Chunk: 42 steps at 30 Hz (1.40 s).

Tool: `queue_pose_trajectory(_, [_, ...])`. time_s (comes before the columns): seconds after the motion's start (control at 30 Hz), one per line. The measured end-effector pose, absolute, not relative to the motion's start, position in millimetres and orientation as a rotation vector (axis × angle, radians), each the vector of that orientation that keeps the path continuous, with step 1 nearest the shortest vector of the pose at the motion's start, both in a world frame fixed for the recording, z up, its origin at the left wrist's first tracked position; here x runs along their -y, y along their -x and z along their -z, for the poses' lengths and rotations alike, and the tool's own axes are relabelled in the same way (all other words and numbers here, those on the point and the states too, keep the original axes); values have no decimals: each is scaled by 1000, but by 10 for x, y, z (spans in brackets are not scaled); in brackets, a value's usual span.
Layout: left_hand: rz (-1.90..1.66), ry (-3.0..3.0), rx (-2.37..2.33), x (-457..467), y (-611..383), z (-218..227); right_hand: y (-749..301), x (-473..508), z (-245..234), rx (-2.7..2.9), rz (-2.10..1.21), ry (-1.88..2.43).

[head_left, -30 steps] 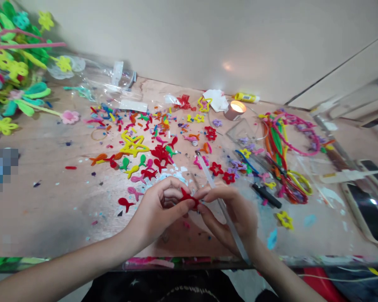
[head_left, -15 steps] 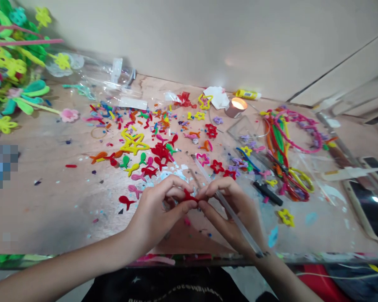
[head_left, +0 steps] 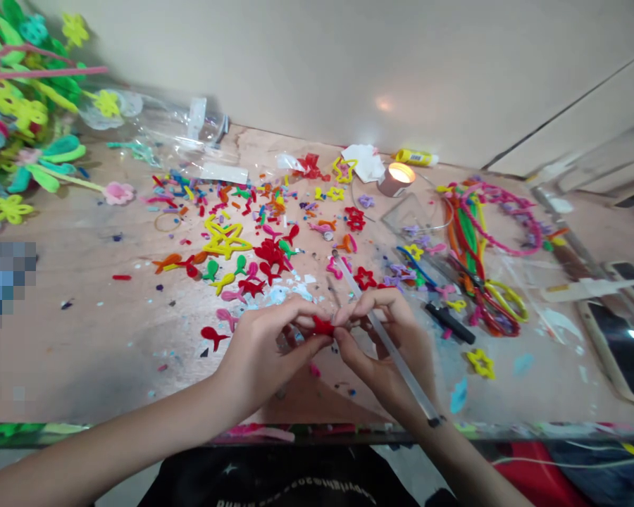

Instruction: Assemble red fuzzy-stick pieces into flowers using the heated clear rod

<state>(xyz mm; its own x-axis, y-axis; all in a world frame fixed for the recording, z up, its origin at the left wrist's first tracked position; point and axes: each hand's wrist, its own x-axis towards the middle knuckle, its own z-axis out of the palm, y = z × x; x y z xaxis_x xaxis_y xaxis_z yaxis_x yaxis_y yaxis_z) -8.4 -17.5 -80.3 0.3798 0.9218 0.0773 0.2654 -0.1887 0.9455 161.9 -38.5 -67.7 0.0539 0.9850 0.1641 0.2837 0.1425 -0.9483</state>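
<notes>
Between my two hands, low over the near middle of the table, is a small red fuzzy pipe-cleaner piece (head_left: pixel 323 327). My left hand (head_left: pixel 275 338) pinches its left side between thumb and fingers. The fingertips of my right hand (head_left: pixel 388 338) close on its right end. A clear glue stick (head_left: pixel 401 362) also lies through my right hand, its far end pointing up and left. Just left of my left hand rests a red fish-shaped piece (head_left: pixel 213 338). Beyond my fingers are a pile of red pieces (head_left: pixel 272 255) and a red star (head_left: pixel 365 278).
A lit candle (head_left: pixel 397 179) stands near the wall beside a yellow tube (head_left: pixel 416 158). Scissors (head_left: pixel 470 278), a black stick-like object (head_left: pixel 450 323) and pipe-cleaner bundles lie right. Phones (head_left: pixel 620 352) rest far right. Pipe-cleaner flowers (head_left: pixel 47 162) fill the back left; colourful snippets (head_left: pixel 232 201) are scattered mid-table.
The red piece has turned a little between my fingertips. My right fingers have shifted slightly, and the glue stick's far end has swung a little to the right.
</notes>
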Motion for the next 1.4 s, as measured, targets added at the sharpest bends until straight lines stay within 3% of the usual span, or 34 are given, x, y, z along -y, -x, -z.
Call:
queue_pose_trajectory(0.53, [-1037, -1811, -1034, 117, 94, 846, -1566, 373, 663, 1310, -964, 1283])
queue_pose_trajectory(0.73, [-963, -1642, -1030, 107, 71, 830, -1603, 375, 693, 1336, -1013, 1259])
queue_pose_trajectory(0.9, [-871, -1501, -1103, 96, 75, 805, -1723, 389, 701, 1281, -870, 1149])
queue_pose_trajectory(1.23, [-879, -1463, -1116, 116, 93, 829, -1815, 679, 775, 1263, -1007, 1125])
queue_pose_trajectory(1.4, [-884, -1498, -1099, 121, 87, 836, -1615, 679, 823, 1315, -762, 1207])
